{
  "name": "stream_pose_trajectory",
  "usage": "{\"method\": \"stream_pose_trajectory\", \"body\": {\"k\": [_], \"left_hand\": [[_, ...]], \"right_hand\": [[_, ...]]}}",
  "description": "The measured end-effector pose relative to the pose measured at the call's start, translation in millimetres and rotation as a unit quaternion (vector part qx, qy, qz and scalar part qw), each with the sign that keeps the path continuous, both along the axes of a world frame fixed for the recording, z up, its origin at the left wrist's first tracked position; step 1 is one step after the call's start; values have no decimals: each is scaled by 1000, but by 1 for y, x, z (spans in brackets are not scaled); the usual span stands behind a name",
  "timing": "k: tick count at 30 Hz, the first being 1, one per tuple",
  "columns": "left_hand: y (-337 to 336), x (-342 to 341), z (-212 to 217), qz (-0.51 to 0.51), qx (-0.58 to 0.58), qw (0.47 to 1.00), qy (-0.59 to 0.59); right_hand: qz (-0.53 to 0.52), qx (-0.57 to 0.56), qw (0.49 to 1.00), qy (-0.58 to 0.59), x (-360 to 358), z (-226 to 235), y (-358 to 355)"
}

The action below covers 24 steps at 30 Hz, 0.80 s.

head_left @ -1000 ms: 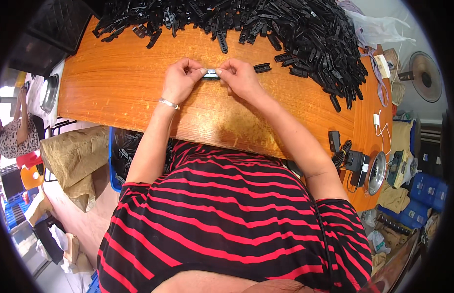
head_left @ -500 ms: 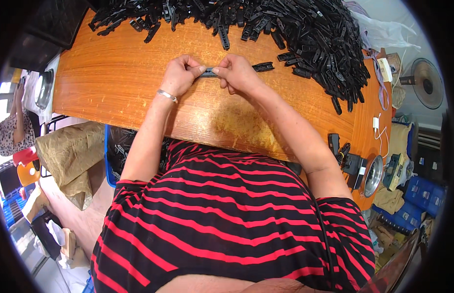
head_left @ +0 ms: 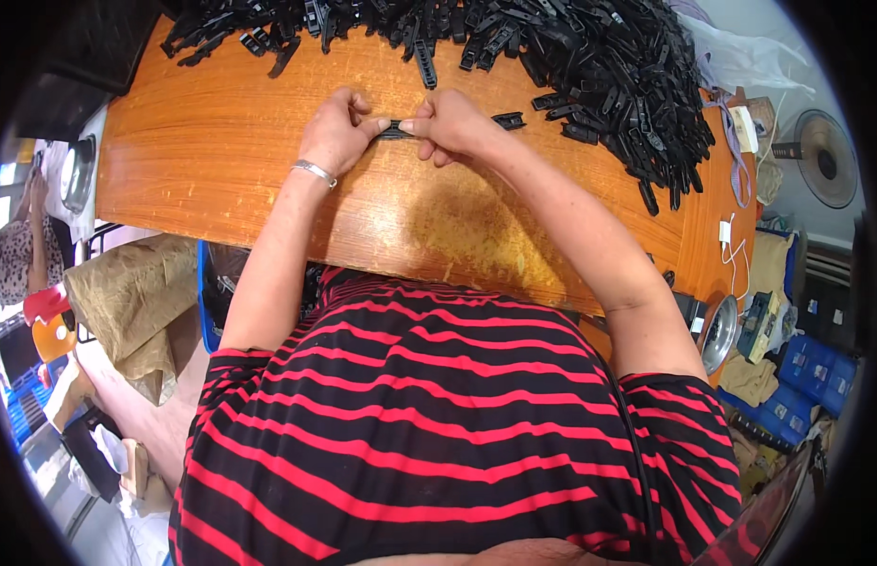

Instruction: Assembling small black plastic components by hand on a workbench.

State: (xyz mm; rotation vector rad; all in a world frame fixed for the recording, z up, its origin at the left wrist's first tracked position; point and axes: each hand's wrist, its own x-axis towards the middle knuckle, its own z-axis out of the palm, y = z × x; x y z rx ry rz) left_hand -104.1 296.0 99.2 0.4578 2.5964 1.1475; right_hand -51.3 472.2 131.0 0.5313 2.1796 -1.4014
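Note:
Between my two hands is a narrow black plastic part (head_left: pixel 393 130), held just above or on the wooden table; its ends are covered by my fingers. My left hand (head_left: pixel 339 137) pinches its left end with thumb and forefinger. At its right end my right hand (head_left: pixel 450 127) grips it, thumb on top and the other fingers curled below. Another loose black plastic piece (head_left: pixel 508 121) lies just right of my right hand. Beyond my hands, one more slim black piece (head_left: pixel 426 64) sticks out from the heap toward me.
A large heap of black plastic parts (head_left: pixel 608 85) covers the table's far side and right. Along the table's (head_left: pixel 202 170) right edge are a white plug with cable (head_left: pixel 725 232) and a metal dish (head_left: pixel 719 335). A fan (head_left: pixel 825 158) stands beyond. A blue bin (head_left: pixel 210 297) sits below left.
Both hands have shifted slightly up and left with the black part still between them. My right arm now covers most of the black devices at the table's right edge.

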Motion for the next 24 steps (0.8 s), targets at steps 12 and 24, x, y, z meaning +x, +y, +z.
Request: {"method": "stream_pose_trajectory", "body": {"k": [12, 24], "left_hand": [[-18, 34, 4, -59, 257, 951, -161], [-19, 61, 35, -55, 315, 944, -77]], "right_hand": [[6, 93, 912, 399, 55, -16, -3], [45, 126, 876, 464, 71, 3, -15]]}}
